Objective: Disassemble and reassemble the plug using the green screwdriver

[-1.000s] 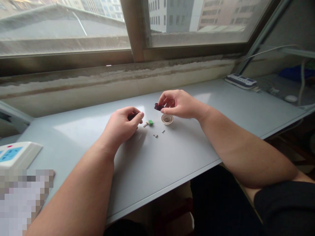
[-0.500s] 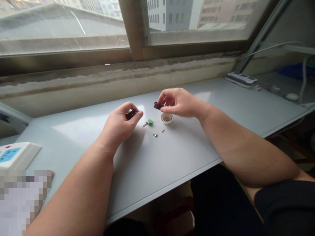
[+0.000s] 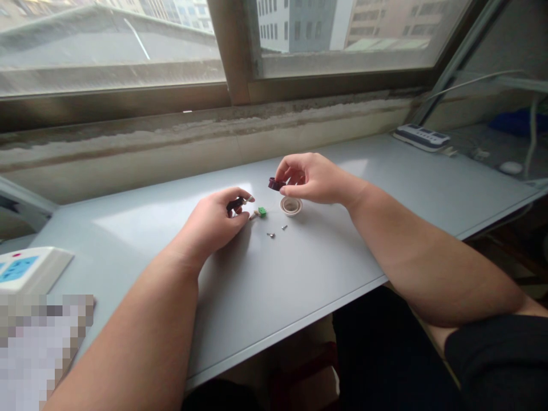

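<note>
Your right fingers [image 3: 287, 170] are curled in a firm pinch on a dark purple ring [image 3: 276, 184], which sits at their tips near the middle of the frame. Your left fingers [image 3: 241, 197] are curled nearly closed around a small dark piece [image 3: 236, 204]; they hide part of it, so its shape is hard to tell.

Your right hand [image 3: 319, 180] is above and just right of a cream cup [image 3: 291, 206], with the ring just up and left of the cup. Your left hand [image 3: 212, 224] is left of a green piece [image 3: 262, 212], which lies just beside your left fingertips, between your hands. Two small screws [image 3: 270, 234] [image 3: 284, 226] lie apart from each other on the grey desk [image 3: 308, 274], below the green piece and the cup. A power strip [image 3: 422, 137] sits at the upper right of the frame, and a white panel [image 3: 25, 269] at the lower left.
</note>
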Motion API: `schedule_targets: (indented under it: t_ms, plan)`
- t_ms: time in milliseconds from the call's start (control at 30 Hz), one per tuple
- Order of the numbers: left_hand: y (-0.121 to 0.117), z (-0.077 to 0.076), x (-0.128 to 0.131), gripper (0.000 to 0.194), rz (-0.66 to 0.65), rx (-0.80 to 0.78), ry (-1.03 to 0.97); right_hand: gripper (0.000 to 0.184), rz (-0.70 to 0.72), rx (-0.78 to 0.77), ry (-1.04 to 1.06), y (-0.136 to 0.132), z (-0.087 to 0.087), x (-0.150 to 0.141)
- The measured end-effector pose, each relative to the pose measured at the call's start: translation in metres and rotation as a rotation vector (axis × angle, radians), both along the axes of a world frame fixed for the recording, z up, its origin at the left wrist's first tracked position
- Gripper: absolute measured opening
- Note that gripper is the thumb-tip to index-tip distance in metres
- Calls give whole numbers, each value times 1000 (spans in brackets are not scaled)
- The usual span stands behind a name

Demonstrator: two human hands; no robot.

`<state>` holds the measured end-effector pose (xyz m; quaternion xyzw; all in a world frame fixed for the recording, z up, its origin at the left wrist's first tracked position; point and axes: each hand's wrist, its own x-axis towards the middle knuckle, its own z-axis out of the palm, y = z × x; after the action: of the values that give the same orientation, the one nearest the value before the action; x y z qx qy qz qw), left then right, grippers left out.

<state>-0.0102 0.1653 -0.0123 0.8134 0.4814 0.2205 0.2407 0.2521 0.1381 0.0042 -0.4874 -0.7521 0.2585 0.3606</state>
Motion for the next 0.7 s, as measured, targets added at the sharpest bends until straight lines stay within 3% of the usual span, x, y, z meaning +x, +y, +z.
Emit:
schedule_targets:
  t_ms: [233,400,500,700]
  plan:
    - [-1,2,0,32,-25,14,68,18,2,-10,10,-1,1,-1]
    - [-3,4,1,53,50,-7,57,18,6,1,6,-2,3,-2]
    - [-3,3,2,46,125,-79,-42,19,1,-5,-3,-2,3,-2]
    - [1,0,4,32,155,-336,-467,19,-7,3,-24,-3,3,0]
